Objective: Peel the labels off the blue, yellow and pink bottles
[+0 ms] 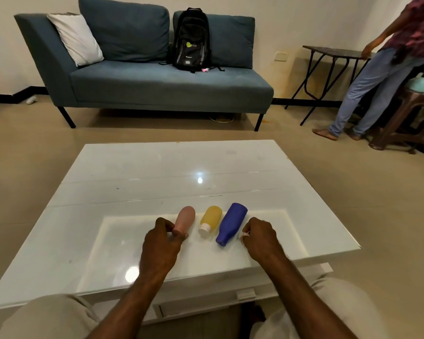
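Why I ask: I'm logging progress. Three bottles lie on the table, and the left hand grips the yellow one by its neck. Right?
One slip: the left hand grips the pink bottle by its neck, not the yellow bottle, as the head view shows. Three bottles do lie on the table.

Three bottles [211, 217], two hands [160, 243], one label scrap [245, 233], one table [157, 167], one sofa [157, 86], one backpack [191, 40]

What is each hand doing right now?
Left hand: grips the pink bottle near its cap end.
Right hand: pinches a small white scrap.
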